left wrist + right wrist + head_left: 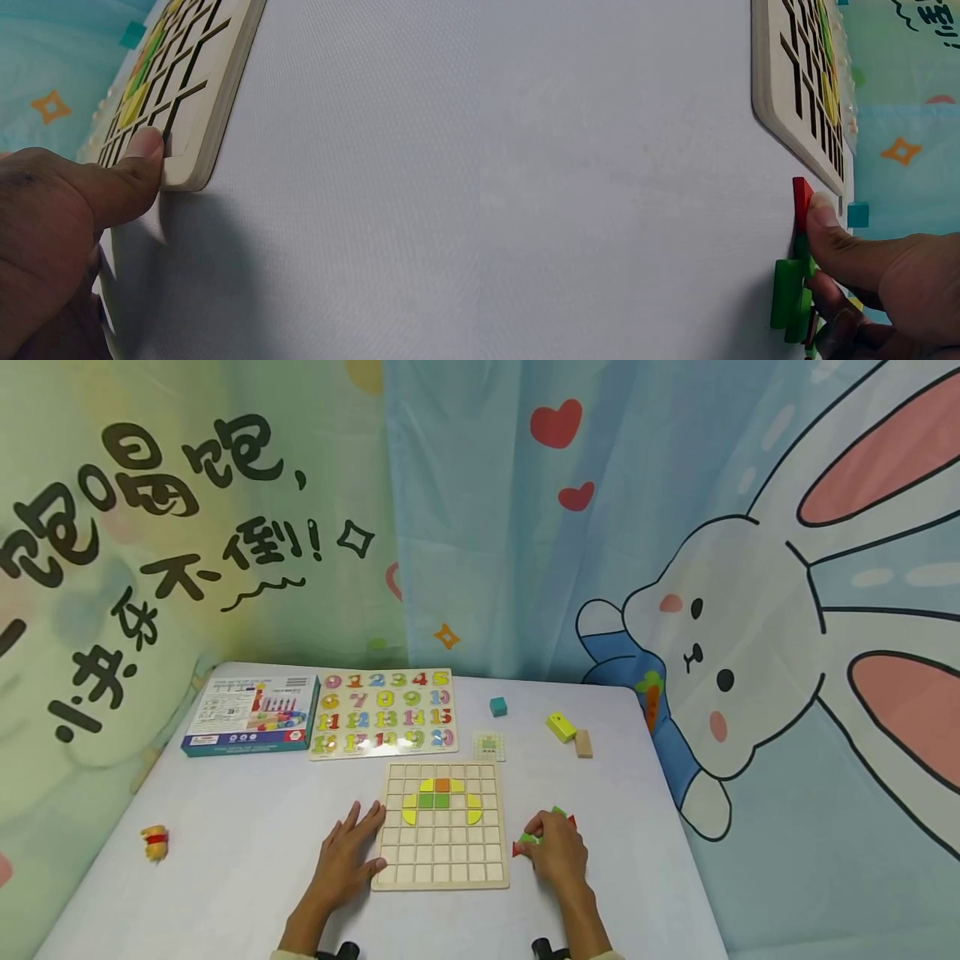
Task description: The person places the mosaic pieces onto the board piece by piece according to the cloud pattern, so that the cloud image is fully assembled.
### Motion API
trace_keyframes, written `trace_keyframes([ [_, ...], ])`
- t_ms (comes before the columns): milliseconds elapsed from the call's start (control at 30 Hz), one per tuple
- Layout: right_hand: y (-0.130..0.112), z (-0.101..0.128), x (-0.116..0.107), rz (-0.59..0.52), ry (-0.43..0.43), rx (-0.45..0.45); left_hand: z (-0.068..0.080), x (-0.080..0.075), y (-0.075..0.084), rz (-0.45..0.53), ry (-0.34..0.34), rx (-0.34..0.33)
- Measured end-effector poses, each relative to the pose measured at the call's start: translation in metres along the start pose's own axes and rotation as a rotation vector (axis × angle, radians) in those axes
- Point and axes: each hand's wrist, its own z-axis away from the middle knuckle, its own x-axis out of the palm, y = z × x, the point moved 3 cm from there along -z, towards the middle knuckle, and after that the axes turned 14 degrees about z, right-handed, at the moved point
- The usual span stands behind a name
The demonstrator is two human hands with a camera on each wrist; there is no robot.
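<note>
A wooden grid board [442, 860] lies flat on the white table, with yellow, green and orange tiles [441, 800] set in its upper rows. My left hand [352, 852] rests flat beside the board's left edge. Its thumb [139, 154] presses on the near corner of the board [217, 97]. My right hand [553, 850] lies to the right of the board, curled over a small pile of red and green pieces [531, 837]. In the right wrist view its thumb [832, 232] touches a red piece [801, 199], and the fingers curl against green pieces [786, 294].
Behind the board lie a number puzzle [382, 714], a printed box [251, 714], a small pattern card [488, 745], a teal cube [498, 707], a yellow block [560, 727] and a tan block [582, 743]. A small yellow toy [154, 843] sits at the left. Curtains hang around the table.
</note>
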Motion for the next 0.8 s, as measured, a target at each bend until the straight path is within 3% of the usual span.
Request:
trace_keyframes([
  [200,0.000,0.001,0.000,-0.065,0.099,0.009,0.000,0.000,0.000,0.001,-0.005,-0.006],
  [400,-0.026,-0.002,-0.004,-0.182,0.184,0.001,0.001,0.000,0.002,-0.013,-0.002,-0.006],
  [600,-0.068,-0.016,0.006,-0.253,0.186,-0.035,0.000,-0.002,0.003,-0.002,0.001,-0.012],
  [800,-0.094,-0.033,0.025,-0.216,0.123,-0.080,-0.001,-0.001,0.000,-0.001,0.001,-0.007],
])
